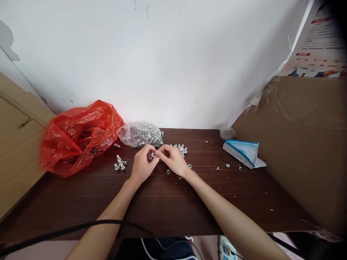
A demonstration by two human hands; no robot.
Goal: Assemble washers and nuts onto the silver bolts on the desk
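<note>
My left hand [143,163] is closed in a pinch around a small silvery bolt [153,154], mostly covered by the fingers. The fingertips of my right hand [173,159] meet it there, pinched together; what they grip is hidden. Behind my right hand lies a cluster of silvery bolts [182,148], partly covered. Loose hex nuts [168,171] are scattered just in front of and beside my right wrist. Left of my left hand sits a small group of bolts [120,164].
A clear bag of metal hardware [148,135] and a red plastic bag [81,141] stand at the back left. A blue and white packet [241,153] lies at right, near small scraps. Cardboard [292,144] flanks the brown table [168,213]; a black cable [81,226] crosses in front.
</note>
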